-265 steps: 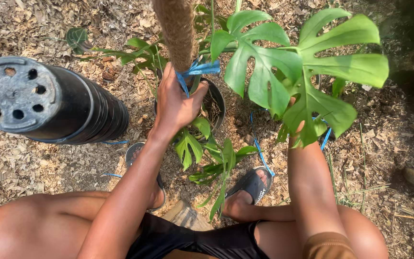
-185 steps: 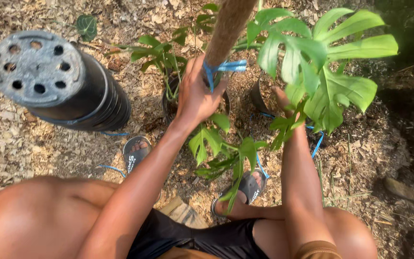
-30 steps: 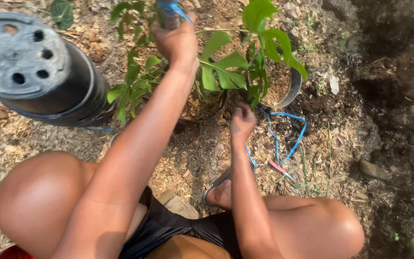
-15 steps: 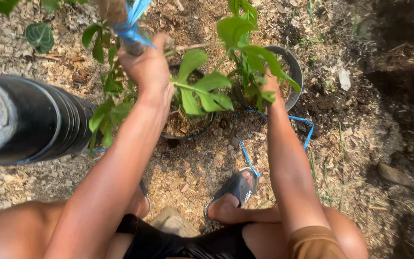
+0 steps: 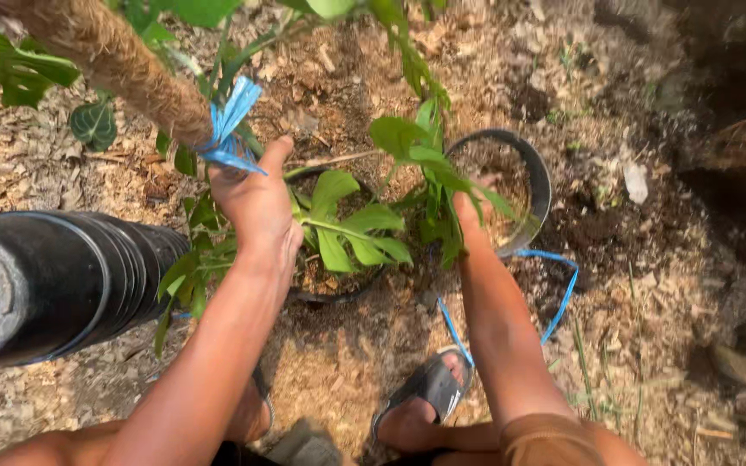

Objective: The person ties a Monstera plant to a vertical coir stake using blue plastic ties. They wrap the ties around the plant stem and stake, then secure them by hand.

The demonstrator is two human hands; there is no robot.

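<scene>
Gripping coir pole (image 5: 123, 65), left hand (image 5: 256, 203) fingers closed.

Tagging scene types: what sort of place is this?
Probably an outdoor plant nursery or garden: wood-chip mulch ground, stacked black plastic pots, potted plant on a coir pole under the left hand.

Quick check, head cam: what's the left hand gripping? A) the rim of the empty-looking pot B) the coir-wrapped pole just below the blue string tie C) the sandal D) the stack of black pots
B: the left hand has its grip around the coir-wrapped pole right below the blue string tie; the stack of black pots lies apart to its side, untouched.
</scene>
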